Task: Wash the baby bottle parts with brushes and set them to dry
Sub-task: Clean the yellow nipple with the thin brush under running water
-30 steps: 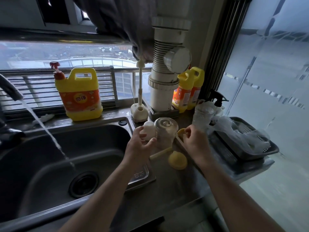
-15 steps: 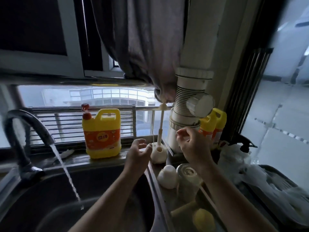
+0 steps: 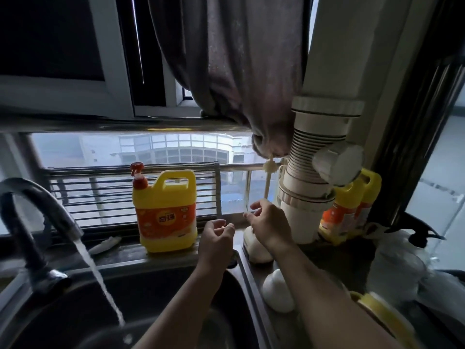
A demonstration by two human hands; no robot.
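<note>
A white brush stand (image 3: 256, 248) sits on the counter behind the sink corner. A tall brush (image 3: 268, 182) with a pale toothed head rises from it. Beside it stands a thin wire brush (image 3: 248, 195). My right hand (image 3: 268, 224) reaches over the stand, thumb and forefinger pinched on the thin brush's lower end. My left hand (image 3: 216, 238) hovers just left of the stand, fingers curled apart and empty. A white dome-shaped bottle cap (image 3: 276, 292) lies on the counter under my right forearm. A yellow sponge brush (image 3: 385, 317) shows at the lower right.
The faucet (image 3: 37, 215) at left runs water into the steel sink (image 3: 161, 306). A yellow detergent jug (image 3: 166, 210) stands on the sill. A white pipe (image 3: 309, 205), two yellow bottles (image 3: 352, 210), a black spray trigger (image 3: 415, 234) and clear plastic crowd the right.
The view tilted up from the counter to the window. My left hand let go of the white cap. Both hands rose from the bottle parts to the brush stand.
</note>
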